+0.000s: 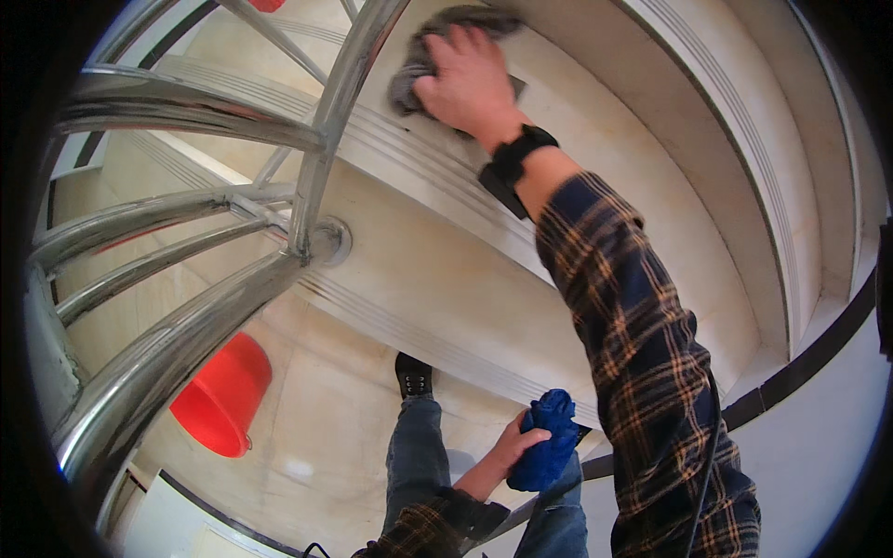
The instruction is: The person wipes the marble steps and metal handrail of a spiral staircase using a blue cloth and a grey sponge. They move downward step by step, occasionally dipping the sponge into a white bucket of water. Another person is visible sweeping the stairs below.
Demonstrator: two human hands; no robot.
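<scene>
My right hand (474, 84), with a black band on its wrist, presses a grey cloth (418, 59) onto the tread of a pale stone stair (593, 139) at the top middle. The hand and cloth are slightly blurred. Part of a dark flat patch shows beside the wrist; what it is I cannot tell. Low in the view, my left hand (520, 446) grips a bundled blue cloth (548, 446) above my knee. Its thumb lies across the front of the bundle, and the other fingers are mostly hidden.
A stainless steel railing (188, 342) with curved tubes fills the left side, its post fixed on a lower step. Behind it, a red plastic bucket (230, 397) is on the tiled floor (307, 418). More curved steps (739, 160) rise at the right, bordered by a dark skirting (802, 370).
</scene>
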